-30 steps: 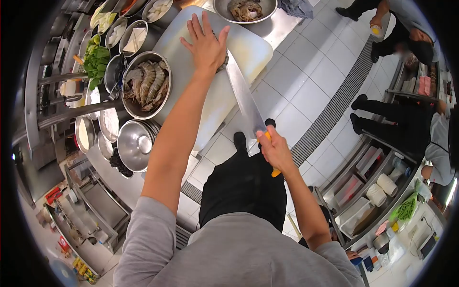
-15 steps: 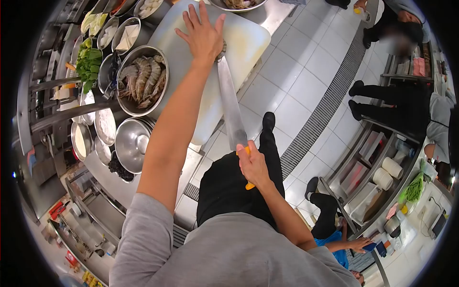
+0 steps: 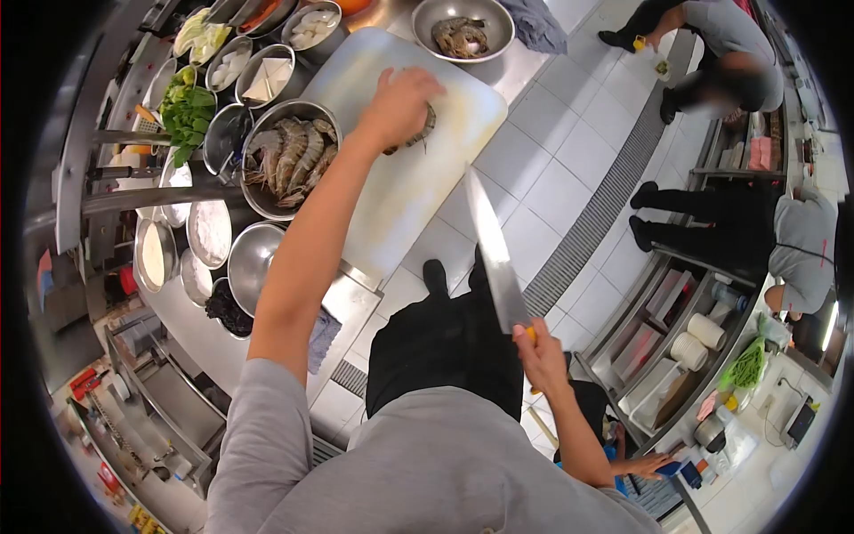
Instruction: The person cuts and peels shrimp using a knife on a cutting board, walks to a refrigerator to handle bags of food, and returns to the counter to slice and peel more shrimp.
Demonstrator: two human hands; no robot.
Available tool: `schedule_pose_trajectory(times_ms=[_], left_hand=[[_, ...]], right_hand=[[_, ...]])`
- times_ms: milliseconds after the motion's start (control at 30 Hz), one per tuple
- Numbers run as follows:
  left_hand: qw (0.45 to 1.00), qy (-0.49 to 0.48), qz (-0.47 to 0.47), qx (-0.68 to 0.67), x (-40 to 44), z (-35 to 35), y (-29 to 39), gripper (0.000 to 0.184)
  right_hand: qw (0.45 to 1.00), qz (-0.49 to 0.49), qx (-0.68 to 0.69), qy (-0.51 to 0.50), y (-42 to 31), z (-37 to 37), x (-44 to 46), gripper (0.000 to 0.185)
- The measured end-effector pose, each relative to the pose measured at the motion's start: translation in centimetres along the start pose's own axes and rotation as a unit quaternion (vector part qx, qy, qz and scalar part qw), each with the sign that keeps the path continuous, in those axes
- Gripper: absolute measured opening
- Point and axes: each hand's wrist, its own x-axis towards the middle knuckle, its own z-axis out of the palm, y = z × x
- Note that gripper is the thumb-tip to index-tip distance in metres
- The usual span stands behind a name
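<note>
Though earlier by shrimp [image 3: 429, 125], knife [image 3: 500, 271] apart.

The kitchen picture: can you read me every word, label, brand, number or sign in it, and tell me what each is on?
There are none that I can read.
Long steel knife with a yellow-orange handle: no lettering can be made out.
Flat white cutting board: none can be made out.
Small yellow packets at the lower-left edge: too small and blurred to read.

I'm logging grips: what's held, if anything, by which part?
The right hand holds a long steel knife by its yellow handle; whether the left hand grips the curved grey shrimp is hidden.
</note>
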Motion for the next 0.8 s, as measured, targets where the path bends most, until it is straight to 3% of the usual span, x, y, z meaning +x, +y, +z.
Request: schedule_pose_trajectory(times_ms=[33,67,100,133,433,500,533,600,633,700,800], left_hand=[[1.000,0.006,-0.004,0.003,-0.3,-0.3,0.2,0.030],[0.997,-0.058,-0.012,0.049,-0.6,-0.5,0.6,0.035],[0.988,-0.117,-0.030,0.098,-1.2,-1.2,0.7,0.040],[0.988,-0.109,-0.040,0.102,-1.6,-1.3,1.1,0.040],[0.986,0.094,-0.133,-0.040,-8.3,-0.7,5.1,0.036],[0.980,0.137,-0.138,-0.050,-9.3,-0.9,6.3,0.035],[0.975,0.161,-0.146,-0.051,-9.7,-1.3,6.9,0.032],[0.968,0.188,-0.160,-0.049,-10.3,-2.3,8.0,0.030],[0.963,0.205,-0.168,-0.040,-10.6,-2.9,8.5,0.028],[0.957,0.226,-0.178,-0.022,-11.0,-4.4,9.1,0.027],[0.953,0.249,-0.173,0.015,-11.8,-6.1,10.3,0.029]], right_hand=[[0.997,-0.030,-0.052,0.039,-1.3,-1.6,0.3,0.033],[0.990,-0.060,-0.104,0.075,-2.4,-2.8,0.9,0.033],[0.965,-0.167,-0.148,0.139,-4.1,-4.1,3.0,0.032],[0.924,-0.266,-0.182,0.205,-5.5,-5.0,5.2,0.034],[0.862,-0.418,-0.242,0.154,-17.6,-3.1,22.7,0.049],[0.780,-0.476,-0.342,0.218,-19.3,-2.3,23.7,0.051],[0.777,-0.481,-0.344,0.214,-20.0,-2.3,23.4,0.051],[0.783,-0.569,-0.228,0.105,-21.5,-2.4,22.4,0.047],[0.780,-0.574,-0.228,0.100,-21.9,-2.4,21.9,0.047],[0.789,-0.604,-0.078,-0.080,-23.0,-2.2,21.3,0.040],[0.812,-0.570,-0.065,-0.111,-23.8,-1.9,21.2,0.028]])
